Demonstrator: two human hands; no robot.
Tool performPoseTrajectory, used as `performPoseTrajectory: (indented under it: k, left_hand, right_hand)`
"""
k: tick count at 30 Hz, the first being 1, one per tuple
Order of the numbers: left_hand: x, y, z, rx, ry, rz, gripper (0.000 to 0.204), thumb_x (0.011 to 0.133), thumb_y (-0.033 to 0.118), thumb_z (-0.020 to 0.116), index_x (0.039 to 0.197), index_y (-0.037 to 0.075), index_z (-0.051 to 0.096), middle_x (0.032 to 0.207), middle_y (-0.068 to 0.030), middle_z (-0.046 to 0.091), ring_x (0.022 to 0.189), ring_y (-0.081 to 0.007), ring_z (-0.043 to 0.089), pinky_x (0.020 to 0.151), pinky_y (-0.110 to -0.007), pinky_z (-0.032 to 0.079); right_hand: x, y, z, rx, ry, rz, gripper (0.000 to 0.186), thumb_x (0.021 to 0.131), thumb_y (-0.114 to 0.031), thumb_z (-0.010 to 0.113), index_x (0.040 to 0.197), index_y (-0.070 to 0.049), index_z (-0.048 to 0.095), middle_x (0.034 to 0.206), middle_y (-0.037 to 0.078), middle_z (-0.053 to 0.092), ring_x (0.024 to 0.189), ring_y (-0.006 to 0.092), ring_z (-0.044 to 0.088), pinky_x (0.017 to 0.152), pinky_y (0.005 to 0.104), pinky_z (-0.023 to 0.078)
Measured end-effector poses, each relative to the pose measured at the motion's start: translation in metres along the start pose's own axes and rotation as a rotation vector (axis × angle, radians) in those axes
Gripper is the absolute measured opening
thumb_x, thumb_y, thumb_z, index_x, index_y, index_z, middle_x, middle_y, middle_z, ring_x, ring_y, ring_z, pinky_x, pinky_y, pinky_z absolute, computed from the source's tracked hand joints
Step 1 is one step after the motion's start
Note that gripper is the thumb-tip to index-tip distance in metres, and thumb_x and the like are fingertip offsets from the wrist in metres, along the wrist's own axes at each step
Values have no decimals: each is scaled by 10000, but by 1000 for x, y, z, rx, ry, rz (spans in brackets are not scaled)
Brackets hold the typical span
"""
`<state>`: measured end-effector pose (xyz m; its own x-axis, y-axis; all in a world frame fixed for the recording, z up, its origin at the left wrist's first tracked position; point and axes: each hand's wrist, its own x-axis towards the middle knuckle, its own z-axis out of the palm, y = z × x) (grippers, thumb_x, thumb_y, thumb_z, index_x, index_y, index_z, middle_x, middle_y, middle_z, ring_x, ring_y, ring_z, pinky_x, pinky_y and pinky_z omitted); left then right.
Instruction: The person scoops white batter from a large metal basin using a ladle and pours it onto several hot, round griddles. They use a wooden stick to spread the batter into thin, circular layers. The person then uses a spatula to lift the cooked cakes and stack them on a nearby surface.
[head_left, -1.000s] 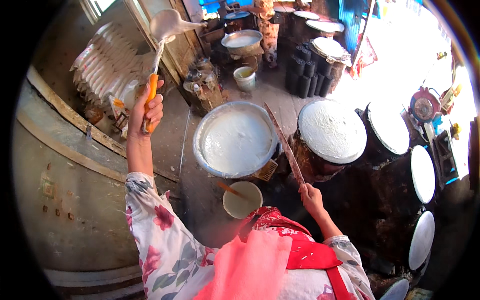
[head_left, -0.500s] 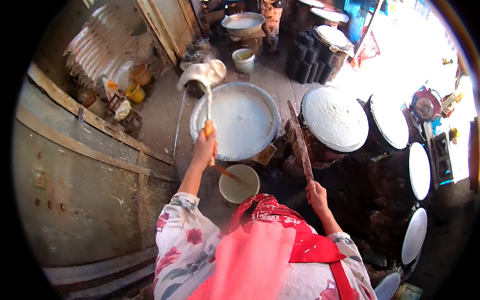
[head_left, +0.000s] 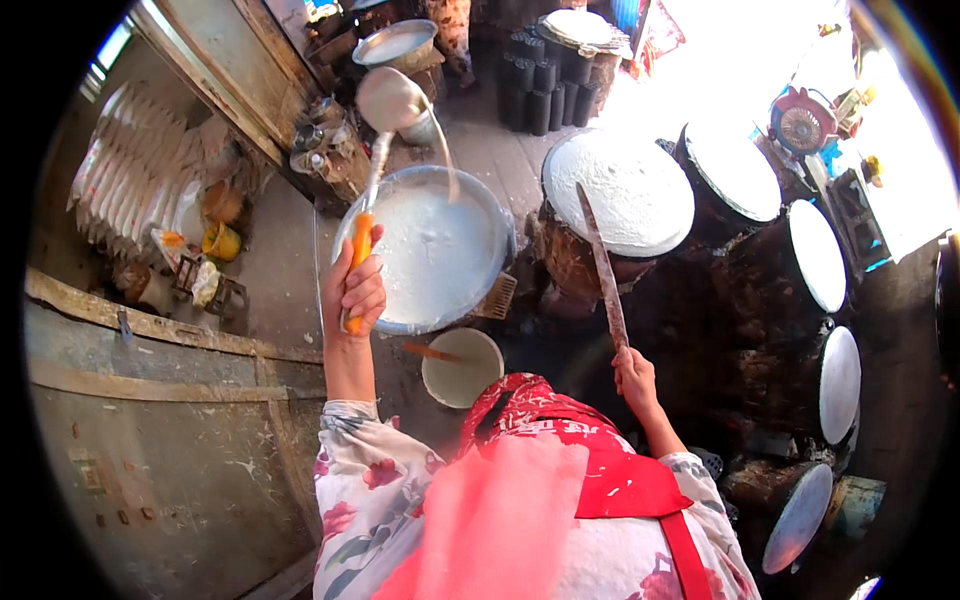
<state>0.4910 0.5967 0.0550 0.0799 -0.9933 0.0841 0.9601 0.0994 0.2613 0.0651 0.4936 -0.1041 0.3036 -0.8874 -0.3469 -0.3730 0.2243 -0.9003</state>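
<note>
- Above the wide metal basin (head_left: 432, 250), a long ladle (head_left: 392, 100) is held raised; a thin white stream is seen falling from its bowl into the batter below.
- Its orange handle (head_left: 357, 262) is clamped in the left hand (head_left: 352, 292), fist fully closed around it.
- Handling, as judged: stiff and light when empty, top-heavy when loaded, likely slick with batter; best gripped low on the orange part.
- A long flat stick (head_left: 603, 270) is gripped at its lower end by the right hand (head_left: 635, 378); its tip lies over a white-coated round steamer top (head_left: 630, 190).
- A small bowl (head_left: 462, 368) sits just below the basin.
- More white-topped drums (head_left: 818, 255) are ranged to the right.
</note>
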Motion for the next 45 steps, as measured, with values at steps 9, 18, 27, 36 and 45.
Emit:
performPoseTrajectory:
  k: [9,18,27,36,45]
  left_hand:
    - [36,60,-20,104,331,48,317,963,229,470,1084,-63,458,611,22,392,406,-38,370,387,-183,365]
    - [9,64,76,472,166,127,407,998,287,361,1282,-5,359,614,18,353,381,-30,336,336,-185,333]
    - [0,21,19,361,591,95,278,969,241,445,1144,27,467,604,26,405,399,-38,389,359,-209,362]
    - [69,-63,4,737,503,-231,302,961,300,462,1119,44,456,620,23,398,404,-57,380,355,-220,349]
    - [197,-257,59,22,130,-934,480,1005,312,305,1367,-1,283,656,-7,389,424,-57,412,395,-233,414]
  right_hand:
    - [8,6,17,97,-54,9,385,967,-357,424,764,-48,534,508,0,464,383,71,420,366,225,335]
    - [21,4,20,91,-79,21,381,974,-359,408,778,-50,516,515,-1,449,359,78,388,349,224,311]
    - [22,9,38,37,-134,35,387,970,-365,414,788,-42,526,505,-2,452,367,77,396,362,227,322]
    - [23,28,-2,291,1,78,376,964,-373,425,776,-62,521,497,-1,443,368,81,401,355,235,325]
    - [-4,65,-142,547,348,136,298,947,-332,464,844,-59,524,555,5,476,382,88,424,355,239,334]
